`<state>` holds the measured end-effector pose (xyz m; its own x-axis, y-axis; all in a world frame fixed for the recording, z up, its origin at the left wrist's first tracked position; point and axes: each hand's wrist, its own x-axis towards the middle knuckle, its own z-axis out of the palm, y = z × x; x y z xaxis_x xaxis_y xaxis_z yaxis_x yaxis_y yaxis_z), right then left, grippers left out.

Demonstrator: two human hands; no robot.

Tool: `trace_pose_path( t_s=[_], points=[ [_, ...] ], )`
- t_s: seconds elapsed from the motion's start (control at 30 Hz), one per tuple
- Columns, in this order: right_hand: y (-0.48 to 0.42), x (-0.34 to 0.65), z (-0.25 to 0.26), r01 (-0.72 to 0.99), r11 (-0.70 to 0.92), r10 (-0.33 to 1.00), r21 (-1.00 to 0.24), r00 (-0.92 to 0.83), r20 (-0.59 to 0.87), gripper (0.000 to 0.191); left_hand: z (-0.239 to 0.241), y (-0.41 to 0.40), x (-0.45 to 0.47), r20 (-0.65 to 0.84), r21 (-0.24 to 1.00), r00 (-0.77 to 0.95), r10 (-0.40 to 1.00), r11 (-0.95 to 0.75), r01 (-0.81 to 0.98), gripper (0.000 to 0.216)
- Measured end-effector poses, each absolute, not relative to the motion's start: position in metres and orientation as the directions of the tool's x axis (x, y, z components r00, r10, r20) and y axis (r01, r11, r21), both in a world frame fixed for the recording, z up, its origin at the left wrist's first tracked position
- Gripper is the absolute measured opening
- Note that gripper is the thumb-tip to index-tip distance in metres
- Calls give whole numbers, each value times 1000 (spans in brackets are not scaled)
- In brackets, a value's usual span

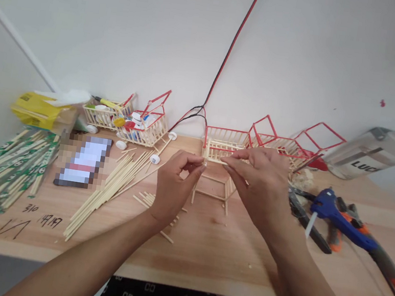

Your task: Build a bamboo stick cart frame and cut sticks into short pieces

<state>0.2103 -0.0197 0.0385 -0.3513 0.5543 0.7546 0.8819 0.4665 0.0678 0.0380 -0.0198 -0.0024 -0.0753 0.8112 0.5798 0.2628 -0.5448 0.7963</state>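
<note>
A short pale wooden stick [215, 161] spans the gap between my two hands, level above the table. My left hand [174, 184] pinches its left end between thumb and fingers. My right hand [263, 187] pinches the other end, fingertips together. Just beneath them a small frame of wooden sticks [210, 195] stands on the tabletop, partly hidden by my right hand. Behind my hands is a stick-built basket with red edging [227, 132]. Several cut sticks [145, 200] lie near my left wrist.
Left: wrapped chopsticks [5, 168], a phone [82, 163], loose long sticks [109, 194] and a filled stick cart [144, 130]. Right: a blue glue gun [339, 218], pliers [307, 219] and a silver bag [370, 154]. A red-black cable [230, 49] runs down the wall.
</note>
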Motion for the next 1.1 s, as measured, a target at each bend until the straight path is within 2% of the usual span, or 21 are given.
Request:
trace_pose_path(
  t_s=[0.27, 0.37, 0.5, 0.6, 0.7, 0.93, 1.1],
  points=[
    [-21, 212, 42, 866, 499, 576, 23, -351, 738, 17, 1, -21, 38, 563, 807, -88, 821, -525, 271, 5],
    [-24, 221, 47, 823, 555, 578, -120, -277, 768, 30, 2, -21, 38, 545, 819, -99, 833, -503, 275, 5],
    [-23, 242, 45, 728, 560, 599, -395, -26, 800, 23, 0, -21, 38, 518, 844, -110, 848, -487, 224, 8],
    [-20, 251, 38, 683, 561, 597, -468, 58, 800, 18, -1, -20, 39, 507, 853, -112, 855, -479, 207, 10],
    [-17, 248, 33, 718, 576, 570, -391, -10, 821, 13, 0, -20, 41, 503, 856, -113, 857, -475, 204, 10],
    [-21, 228, 26, 805, 586, 458, -86, -242, 856, 9, 0, -21, 43, 477, 875, -127, 870, -455, 167, 10],
    [-20, 224, 21, 843, 536, 454, -50, -237, 859, 11, -2, -21, 43, 428, 901, -111, 897, -415, 126, 13]
  ],
)
